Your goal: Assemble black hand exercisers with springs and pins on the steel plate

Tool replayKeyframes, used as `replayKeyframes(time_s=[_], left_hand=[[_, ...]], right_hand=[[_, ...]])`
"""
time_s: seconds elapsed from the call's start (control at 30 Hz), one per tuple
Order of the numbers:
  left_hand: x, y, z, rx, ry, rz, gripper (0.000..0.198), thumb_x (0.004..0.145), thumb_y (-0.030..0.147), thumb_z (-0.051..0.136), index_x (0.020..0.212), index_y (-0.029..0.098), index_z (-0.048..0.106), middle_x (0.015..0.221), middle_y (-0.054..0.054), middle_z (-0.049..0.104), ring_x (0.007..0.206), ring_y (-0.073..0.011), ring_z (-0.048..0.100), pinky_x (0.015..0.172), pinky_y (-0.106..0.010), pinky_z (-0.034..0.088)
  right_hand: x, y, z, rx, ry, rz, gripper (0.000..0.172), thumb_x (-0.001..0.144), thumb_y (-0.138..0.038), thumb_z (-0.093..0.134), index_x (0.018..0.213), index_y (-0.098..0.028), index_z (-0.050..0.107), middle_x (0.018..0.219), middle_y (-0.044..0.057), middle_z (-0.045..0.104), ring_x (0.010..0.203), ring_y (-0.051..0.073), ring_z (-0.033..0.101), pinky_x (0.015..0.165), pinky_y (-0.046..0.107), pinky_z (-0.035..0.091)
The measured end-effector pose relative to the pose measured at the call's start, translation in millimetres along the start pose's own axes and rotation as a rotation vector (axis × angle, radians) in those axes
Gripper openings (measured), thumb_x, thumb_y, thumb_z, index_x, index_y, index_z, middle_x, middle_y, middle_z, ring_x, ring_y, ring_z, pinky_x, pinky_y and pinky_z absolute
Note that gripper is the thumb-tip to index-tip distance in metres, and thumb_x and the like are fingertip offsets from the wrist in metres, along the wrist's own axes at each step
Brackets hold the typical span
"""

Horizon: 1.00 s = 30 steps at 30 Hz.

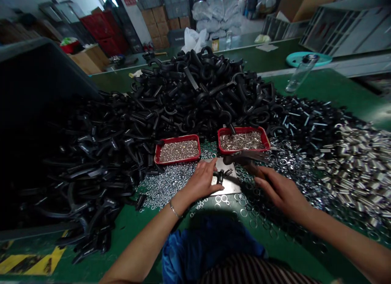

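**Black part [220, 178] on a steel plate [231, 183], nearer the left hand [200, 182]**

The part sits towards the plate's left side, its long axis seeming to slant up and to the right. The left hand rests palm down just beside it, fingers extended and not closed around anything, with the fingertips at the part's edge. The right hand [281, 191] lies farther off to the right, half open, its fingers curving towards a dark, blurred piece [244, 158] above the plate. Whether it has hold of that piece cannot be told.

Just beyond the plate stand a left red tray [177, 138] and a right red tray [243, 129], both filled with small silvery fasteners. Loose nuts [168, 182] spread to the plate's left and washers [244, 210] to its right and front, with metal sleeves [357, 170] farther right. Behind it all rises a heap of black plastic clips [195, 97] — it spills left towards a dark bin [36, 113]
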<state>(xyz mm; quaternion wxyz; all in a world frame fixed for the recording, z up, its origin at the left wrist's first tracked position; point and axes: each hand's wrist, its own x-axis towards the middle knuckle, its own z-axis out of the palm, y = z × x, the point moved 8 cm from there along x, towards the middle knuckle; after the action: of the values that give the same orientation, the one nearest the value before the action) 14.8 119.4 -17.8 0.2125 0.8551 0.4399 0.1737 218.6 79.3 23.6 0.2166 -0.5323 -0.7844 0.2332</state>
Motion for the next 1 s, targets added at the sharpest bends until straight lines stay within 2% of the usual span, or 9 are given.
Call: replayKeyframes(time_s=[0.17, 0.27, 0.37, 0.43, 0.6, 0.7, 0.83, 0.93, 1.0], left_hand=[[-1, -3, 8.7, -0.057, -0.058, -0.024, 0.102, 0.073, 0.041, 0.081, 0.152, 0.018, 0.021, 0.124, -0.015, 0.057, 0.122, -0.0351, 0.05, 0.107, -0.055, 0.039], [-6, 0, 9.6, -0.094, -0.016, -0.035, 0.096, 0.074, 0.039, 0.081, 0.15, 0.017, 0.027, 0.123, -0.015, 0.058, 0.122, -0.0344, 0.049, 0.109, -0.055, 0.038], [-20, 7, 8.6, -0.205, 0.098, -0.094, 0.084, 0.078, 0.042, 0.077, 0.146, 0.019, 0.032, 0.122, -0.013, 0.058, 0.121, -0.0308, 0.05, 0.108, -0.052, 0.039], [-30, 11, 11.6, -0.324, 0.164, -0.164, 0.079, 0.08, 0.044, 0.075, 0.144, 0.021, 0.035, 0.122, -0.011, 0.058, 0.116, -0.027, 0.054, 0.104, -0.048, 0.044], [-46, 29, 14.2, -0.388, 0.275, -0.167, 0.074, 0.076, 0.045, 0.079, 0.135, 0.019, 0.043, 0.122, -0.012, 0.056, 0.115, -0.0268, 0.054, 0.1, -0.046, 0.048], [-46, 31, 3.8, -0.354, 0.259, -0.105, 0.075, 0.076, 0.048, 0.078, 0.136, 0.02, 0.042, 0.125, -0.012, 0.056, 0.117, -0.0265, 0.053, 0.101, -0.046, 0.047], [-20, -5, -51.0, -0.151, 0.336, -0.064, 0.044, 0.093, 0.041, 0.06, 0.131, 0.022, 0.049, 0.127, -0.01, 0.057, 0.123, -0.0248, 0.05, 0.107, -0.045, 0.043], [2, -70, -122.0, 0.138, 0.615, -0.264, 0.033, 0.097, 0.024, 0.049, 0.128, 0.018, 0.052, 0.124, -0.014, 0.057, 0.121, -0.0263, 0.051, 0.107, -0.046, 0.041], [21, -108, -151.6, 0.334, 0.602, -0.377, 0.038, 0.093, 0.013, 0.047, 0.131, 0.015, 0.054, 0.128, -0.016, 0.055, 0.122, -0.0293, 0.049, 0.107, -0.048, 0.038]], right_hand=[[11, 25, 38, -0.12, -0.245, 0.066, 0.042, 0.1, -0.038, 0.039, 0.133, -0.016, 0.054, 0.106, 0.015, 0.073, 0.086, 0.029, 0.072, 0.073, 0.04, 0.056], [13, 36, 33, -0.119, -0.139, 0.046, 0.044, 0.101, -0.033, 0.039, 0.139, -0.013, 0.049, 0.114, 0.017, 0.07, 0.098, 0.029, 0.069, 0.083, 0.041, 0.055], [11, 20, 19, -0.197, 0.06, -0.102, 0.045, 0.099, -0.03, 0.044, 0.141, -0.015, 0.049, 0.134, 0.02, 0.058, 0.12, 0.032, 0.057, 0.1, 0.05, 0.045], [15, 7, 24, -0.145, 0.059, -0.18, 0.045, 0.098, -0.032, 0.049, 0.141, -0.018, 0.05, 0.137, 0.017, 0.056, 0.125, 0.032, 0.052, 0.105, 0.052, 0.042], [37, -3, 57, 0.138, -0.189, -0.143, 0.025, 0.096, -0.042, 0.053, 0.103, -0.024, 0.068, 0.102, 0.007, 0.07, 0.098, 0.025, 0.065, 0.09, 0.043, 0.051], [41, -3, 56, 0.185, -0.172, -0.128, 0.024, 0.095, -0.045, 0.054, 0.096, -0.024, 0.066, 0.098, 0.006, 0.068, 0.096, 0.025, 0.063, 0.088, 0.042, 0.05], [34, -1, 31, 0.18, 0.032, -0.151, 0.022, 0.096, -0.042, 0.053, 0.105, -0.023, 0.061, 0.105, 0.009, 0.064, 0.1, 0.025, 0.062, 0.089, 0.041, 0.051], [26, 1, 16, 0.132, 0.128, -0.185, 0.022, 0.096, -0.04, 0.054, 0.109, -0.024, 0.058, 0.107, 0.009, 0.063, 0.102, 0.025, 0.062, 0.091, 0.042, 0.051], [23, 4, 12, 0.109, 0.153, -0.168, 0.023, 0.096, -0.04, 0.052, 0.112, -0.024, 0.056, 0.109, 0.009, 0.065, 0.101, 0.025, 0.064, 0.091, 0.041, 0.051]])
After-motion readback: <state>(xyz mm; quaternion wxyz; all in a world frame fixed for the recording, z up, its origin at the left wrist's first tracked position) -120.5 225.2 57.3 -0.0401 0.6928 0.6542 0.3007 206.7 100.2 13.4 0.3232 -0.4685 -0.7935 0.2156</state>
